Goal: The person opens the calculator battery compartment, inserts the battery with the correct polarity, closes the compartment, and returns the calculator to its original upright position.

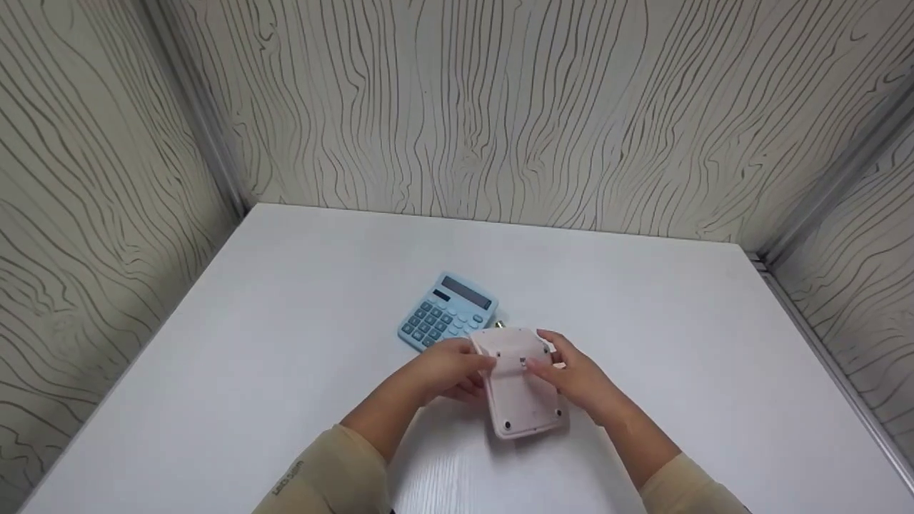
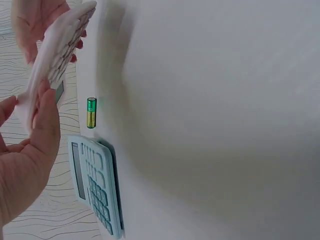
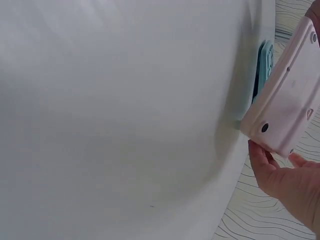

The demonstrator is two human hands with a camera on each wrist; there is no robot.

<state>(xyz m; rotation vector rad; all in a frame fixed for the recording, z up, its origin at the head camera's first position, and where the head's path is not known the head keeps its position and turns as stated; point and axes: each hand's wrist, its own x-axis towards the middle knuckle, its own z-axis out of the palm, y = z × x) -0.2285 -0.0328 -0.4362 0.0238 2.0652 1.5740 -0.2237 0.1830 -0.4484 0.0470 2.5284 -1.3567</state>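
Both hands hold a pale pink calculator (image 1: 525, 400) above the table, its back turned up toward the head camera. My left hand (image 1: 453, 364) grips its left edge, thumb on the back and fingers beneath. On the opposite edge my right hand (image 1: 575, 371) pinches it, with the thumb on the back near a small dark mark. The keys of the pink calculator (image 2: 65, 47) face down in the left wrist view. Just beyond it a green and yellow battery (image 2: 91, 112) lies on the table, mostly hidden in the head view. A light blue calculator (image 1: 450, 310) lies face up beside the left hand.
The white table (image 1: 285, 285) reaches to patterned panels (image 1: 457, 107) at the back and on both sides. Metal corner posts (image 1: 196, 107) stand where the panels meet.
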